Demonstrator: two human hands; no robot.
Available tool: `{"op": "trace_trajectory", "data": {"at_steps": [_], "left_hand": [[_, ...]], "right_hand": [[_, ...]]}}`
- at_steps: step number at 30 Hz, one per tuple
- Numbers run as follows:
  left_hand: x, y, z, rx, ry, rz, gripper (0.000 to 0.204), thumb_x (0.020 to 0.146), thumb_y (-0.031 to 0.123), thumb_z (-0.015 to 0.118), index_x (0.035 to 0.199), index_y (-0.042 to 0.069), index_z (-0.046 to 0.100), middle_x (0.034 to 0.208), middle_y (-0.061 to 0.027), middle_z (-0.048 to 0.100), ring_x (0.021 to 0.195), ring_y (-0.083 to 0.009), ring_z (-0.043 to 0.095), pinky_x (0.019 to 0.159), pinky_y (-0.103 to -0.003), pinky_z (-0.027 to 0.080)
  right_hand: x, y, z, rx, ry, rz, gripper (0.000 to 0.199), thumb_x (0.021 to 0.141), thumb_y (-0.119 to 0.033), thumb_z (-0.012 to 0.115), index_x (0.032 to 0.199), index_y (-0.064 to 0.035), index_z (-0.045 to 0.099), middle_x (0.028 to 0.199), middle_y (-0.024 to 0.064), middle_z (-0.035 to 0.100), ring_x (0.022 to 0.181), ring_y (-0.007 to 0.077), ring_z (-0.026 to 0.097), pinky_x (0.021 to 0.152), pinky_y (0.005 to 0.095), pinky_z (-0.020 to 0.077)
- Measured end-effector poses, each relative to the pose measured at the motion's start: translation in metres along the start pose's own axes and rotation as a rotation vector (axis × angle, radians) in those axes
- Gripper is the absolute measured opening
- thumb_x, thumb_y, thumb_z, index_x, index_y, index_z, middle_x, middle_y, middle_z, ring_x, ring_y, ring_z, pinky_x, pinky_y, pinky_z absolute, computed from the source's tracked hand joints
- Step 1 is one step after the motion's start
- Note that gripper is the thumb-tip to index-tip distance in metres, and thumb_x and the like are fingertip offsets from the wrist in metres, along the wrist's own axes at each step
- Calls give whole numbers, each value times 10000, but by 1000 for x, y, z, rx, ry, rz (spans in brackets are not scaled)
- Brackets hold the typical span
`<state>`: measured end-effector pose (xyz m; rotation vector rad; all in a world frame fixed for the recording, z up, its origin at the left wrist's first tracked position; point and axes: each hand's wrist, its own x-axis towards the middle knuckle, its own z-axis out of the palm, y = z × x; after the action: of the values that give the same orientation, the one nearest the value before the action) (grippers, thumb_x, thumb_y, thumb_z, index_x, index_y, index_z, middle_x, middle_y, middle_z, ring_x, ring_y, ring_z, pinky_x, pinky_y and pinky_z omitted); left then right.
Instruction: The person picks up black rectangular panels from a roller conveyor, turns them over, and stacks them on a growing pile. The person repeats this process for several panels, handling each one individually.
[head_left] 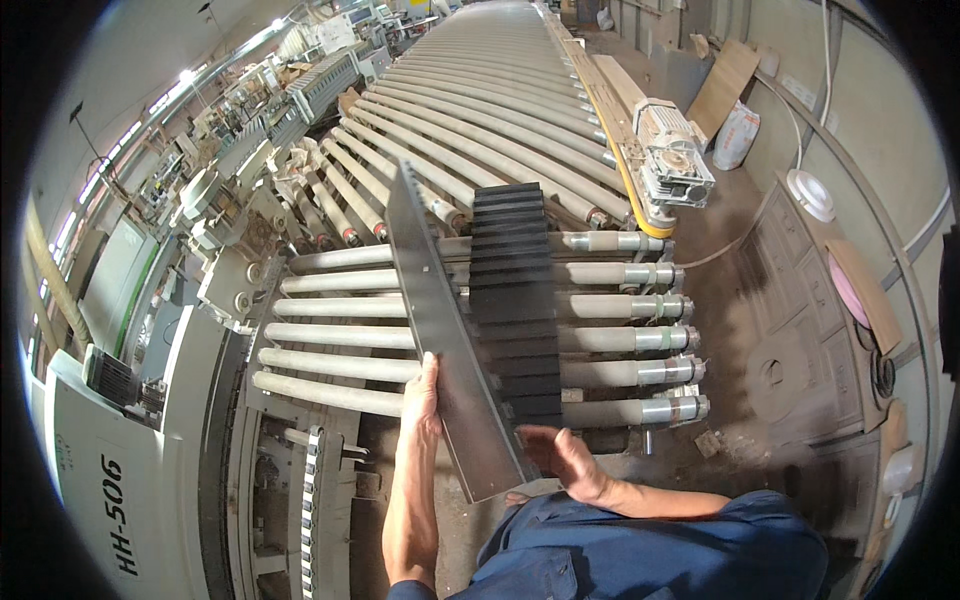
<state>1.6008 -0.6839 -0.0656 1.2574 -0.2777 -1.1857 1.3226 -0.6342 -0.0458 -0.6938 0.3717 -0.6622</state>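
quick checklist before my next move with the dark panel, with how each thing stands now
1. Left hand has hold of the dark panel's left edge: ok.
2. Right hand has a grip on the panel: not ok; it looks open, blurred, near the panel's lower end.
3. Dark ridged stack is supported: ok, it rests across the rollers.
4. Panel is apart from the stack: cannot tell; they overlap in this view.
5. Rollers are stopped: cannot tell from one picture.
6. Hands are away from the yellow band by the motor: ok.
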Motion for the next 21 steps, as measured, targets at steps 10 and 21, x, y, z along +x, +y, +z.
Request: {"op": "trace_trajectory", "data": {"at_steps": [10,21], "left_hand": [[9,-4,48,515,-61,83,435,846,282,774,1023,-93,641,894,-144,691,730,-172,656,651,-298,543],[11,-1,64,1580,239,424,750,765,494,770,1218,-67,564,1061,-255,612,972,-409,603,857,-478,491]], "right_hand": [[-3,-12,-62,-483,188,-109,389,952,-129,627,1271,79,545,901,-37,599,747,26,482,647,193,427],[-9,-29,-84,-1136,195,-232,314,932,-256,621,1073,21,664,792,159,686,675,174,654,619,313,527]]}}
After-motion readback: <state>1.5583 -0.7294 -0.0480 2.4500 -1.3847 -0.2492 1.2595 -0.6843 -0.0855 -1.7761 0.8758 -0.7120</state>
